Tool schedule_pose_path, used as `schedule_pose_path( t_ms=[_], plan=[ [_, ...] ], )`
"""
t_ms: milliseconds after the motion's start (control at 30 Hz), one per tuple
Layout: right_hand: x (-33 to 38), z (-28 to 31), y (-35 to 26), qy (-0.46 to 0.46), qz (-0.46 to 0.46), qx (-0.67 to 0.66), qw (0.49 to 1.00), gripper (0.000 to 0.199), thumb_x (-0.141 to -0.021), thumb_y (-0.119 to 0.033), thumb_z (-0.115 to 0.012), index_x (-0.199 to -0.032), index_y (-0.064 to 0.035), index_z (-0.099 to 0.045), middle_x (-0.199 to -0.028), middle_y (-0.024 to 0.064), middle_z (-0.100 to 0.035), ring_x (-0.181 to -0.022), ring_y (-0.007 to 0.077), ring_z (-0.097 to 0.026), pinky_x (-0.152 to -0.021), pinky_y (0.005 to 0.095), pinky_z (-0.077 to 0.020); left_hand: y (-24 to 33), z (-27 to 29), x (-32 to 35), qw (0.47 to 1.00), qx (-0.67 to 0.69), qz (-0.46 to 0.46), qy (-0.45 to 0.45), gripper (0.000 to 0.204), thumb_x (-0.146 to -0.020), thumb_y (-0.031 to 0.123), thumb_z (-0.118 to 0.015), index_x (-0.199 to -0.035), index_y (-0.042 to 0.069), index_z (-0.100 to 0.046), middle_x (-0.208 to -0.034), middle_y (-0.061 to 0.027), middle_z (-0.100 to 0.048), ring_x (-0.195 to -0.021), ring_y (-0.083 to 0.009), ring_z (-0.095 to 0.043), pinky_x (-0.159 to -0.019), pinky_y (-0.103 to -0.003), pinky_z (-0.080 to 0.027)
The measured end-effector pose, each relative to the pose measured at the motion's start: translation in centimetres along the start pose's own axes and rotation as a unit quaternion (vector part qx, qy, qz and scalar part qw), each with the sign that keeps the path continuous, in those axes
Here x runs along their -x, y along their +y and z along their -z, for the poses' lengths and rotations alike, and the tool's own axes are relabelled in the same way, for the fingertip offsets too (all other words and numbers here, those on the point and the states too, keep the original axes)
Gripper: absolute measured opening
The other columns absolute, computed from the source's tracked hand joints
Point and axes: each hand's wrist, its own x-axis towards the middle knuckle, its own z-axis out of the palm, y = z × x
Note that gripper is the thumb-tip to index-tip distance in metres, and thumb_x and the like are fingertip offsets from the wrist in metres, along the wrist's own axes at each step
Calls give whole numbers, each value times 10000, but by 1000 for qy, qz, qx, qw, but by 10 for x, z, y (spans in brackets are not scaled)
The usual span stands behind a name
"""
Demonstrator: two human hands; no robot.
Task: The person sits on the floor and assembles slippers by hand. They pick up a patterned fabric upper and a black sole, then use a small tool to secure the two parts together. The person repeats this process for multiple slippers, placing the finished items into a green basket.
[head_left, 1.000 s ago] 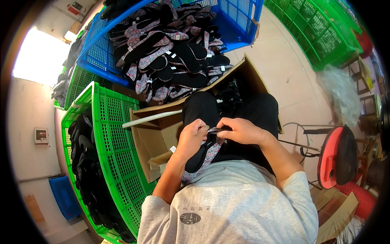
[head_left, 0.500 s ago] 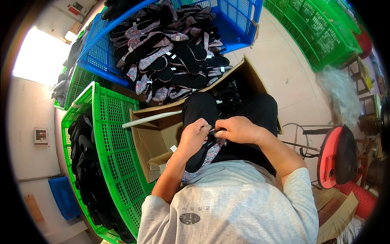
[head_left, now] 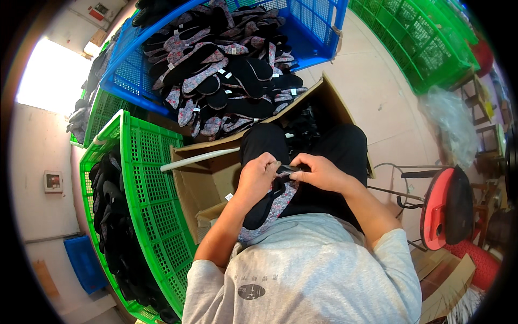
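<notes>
Tiled workroom, pale floor (head_left: 386, 105) ahead and right; floral slipper (head_left: 278, 204) held over lap (head_left: 326, 201), on body side of both hands; runs lengthwise on a slant, from lower left near grey shirt (head_left: 324, 270) to upper right at fingertips; lies nearer left hand (head_left: 258, 176), partly under that wrist; gripped at upper end by curled left fingers; pinched just beside by right hand (head_left: 318, 173), thumb against forefinger; can't tell exact edge held, too small; by knees, open cardboard box (head_left: 191, 197) with white rod (head_left: 199, 160) across; ahead, blue crate (head_left: 318, 46) with heap of floral-and-black slippers (head_left: 226, 75); at left, green crate (head_left: 156, 189) with dark items (head_left: 112, 202) inside; at right, red round seat (head_left: 433, 210).
</notes>
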Motion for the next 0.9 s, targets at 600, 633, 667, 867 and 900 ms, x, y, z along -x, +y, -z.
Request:
schedule_pose_path(
  t_ms=[600, 633, 667, 867, 900],
  plan=[
    [13, -39, 44, 109, -36, -167, 979, 136, -885, -74, -725, -994, -33, -655, -771, -1, -644, -670, 60, -594, -626, 233, -485, 0, 24, -35, 979, -25, 17, -201, 201, -897, 91, -686, -1082, 12, -694, -947, -57, -679, -855, -129, -623, -764, -276, -506],
    [13, -39, 44, 109, -28, -145, 983, 123, -886, -75, -721, -978, -32, -650, -763, 3, -642, -670, 60, -594, -625, 236, -484, 2, 26, -32, 969, 0, 51, -243, 165, -898, 97, -692, -1039, 12, -709, -912, -42, -678, -829, -113, -617, -741, -271, -505],
    [13, -42, 43, 126, -25, -162, 978, 128, -882, -77, -723, -977, -31, -650, -768, 3, -643, -673, 58, -588, -628, 237, -481, 5, 27, -29, 963, 6, 89, -256, 159, -889, 93, -700, -1025, 12, -707, -838, -18, -648, -761, -91, -601, -668, -249, -491],
    [5, -52, 41, 224, 29, -147, 963, 126, -874, -15, -706, -980, -21, -638, -811, -8, -625, -693, 48, -566, -638, 214, -466, -1, 21, -27, 957, 34, 72, -277, 142, -838, 68, -725, -960, 3, -694, -763, -18, -603, -660, -85, -584, -585, -250, -472],
    [3, -52, 38, 227, 34, -141, 963, 128, -874, -15, -706, -983, -21, -639, -810, -10, -623, -693, 45, -561, -638, 211, -463, 0, 19, -28, 955, 32, 77, -285, 122, -831, 68, -729, -923, 6, -678, -747, -18, -599, -642, -85, -580, -568, -253, -465]
  ],
)
